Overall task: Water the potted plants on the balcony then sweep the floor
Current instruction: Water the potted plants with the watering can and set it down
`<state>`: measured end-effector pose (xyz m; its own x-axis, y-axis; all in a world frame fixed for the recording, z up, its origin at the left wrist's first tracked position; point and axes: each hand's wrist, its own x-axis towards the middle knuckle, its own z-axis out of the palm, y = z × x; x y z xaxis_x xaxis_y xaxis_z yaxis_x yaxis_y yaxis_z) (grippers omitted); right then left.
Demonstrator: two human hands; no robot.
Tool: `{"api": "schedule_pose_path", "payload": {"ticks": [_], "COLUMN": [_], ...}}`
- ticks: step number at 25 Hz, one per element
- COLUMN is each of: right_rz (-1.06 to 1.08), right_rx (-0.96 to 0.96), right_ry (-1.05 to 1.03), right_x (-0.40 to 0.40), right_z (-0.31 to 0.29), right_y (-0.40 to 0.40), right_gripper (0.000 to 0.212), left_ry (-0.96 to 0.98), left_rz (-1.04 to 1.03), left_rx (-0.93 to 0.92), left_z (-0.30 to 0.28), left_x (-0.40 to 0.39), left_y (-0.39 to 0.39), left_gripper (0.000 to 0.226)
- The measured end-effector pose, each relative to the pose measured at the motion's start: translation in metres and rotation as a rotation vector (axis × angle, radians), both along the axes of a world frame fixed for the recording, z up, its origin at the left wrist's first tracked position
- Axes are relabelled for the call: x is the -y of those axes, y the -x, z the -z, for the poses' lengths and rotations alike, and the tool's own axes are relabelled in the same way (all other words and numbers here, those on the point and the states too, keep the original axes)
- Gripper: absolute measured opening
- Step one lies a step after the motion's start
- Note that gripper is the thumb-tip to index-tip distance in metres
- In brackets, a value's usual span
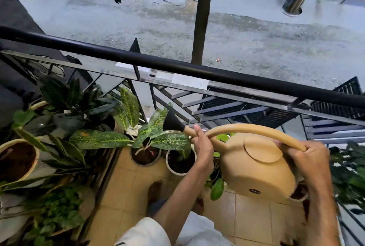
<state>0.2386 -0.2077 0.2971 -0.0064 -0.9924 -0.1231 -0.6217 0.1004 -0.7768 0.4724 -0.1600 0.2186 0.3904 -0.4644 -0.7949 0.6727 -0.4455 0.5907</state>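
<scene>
Right hand (308, 153) grips watering can (256, 168) handle | left hand (201, 147) grips spout

A home balcony above a street. A black handrail (197, 68) tops a metal railing (217, 103) along the far edge of a tan tiled floor (126, 190). Potted plants (162, 141) crowd the floor's left side and far edge; more foliage (347, 174) lines the right. Beyond the railing lie wet pavement (256, 38) and a tree trunk (202, 14) below.
</scene>
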Motion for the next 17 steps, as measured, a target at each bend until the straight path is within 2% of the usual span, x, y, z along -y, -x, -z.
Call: {"api": "schedule_pose_path", "payload": {"ticks": [11, 17], "right_rz": [-0.005, -0.047], "right_rx": [-0.033, -0.025], "right_ry": [-0.049, -0.104], "right_x": [0.012, 0.021], "right_z": [-0.005, -0.002], "right_y": [0.077, 0.086], "right_gripper": [0.015, 0.020], "left_ry": [-0.046, -0.060], "left_rz": [0.005, -0.023], "left_rx": [-0.061, -0.048], "left_z": [-0.003, 0.009], "left_x": [0.004, 0.001], "left_y": [0.084, 0.097], "left_gripper": [0.067, 0.067]}}
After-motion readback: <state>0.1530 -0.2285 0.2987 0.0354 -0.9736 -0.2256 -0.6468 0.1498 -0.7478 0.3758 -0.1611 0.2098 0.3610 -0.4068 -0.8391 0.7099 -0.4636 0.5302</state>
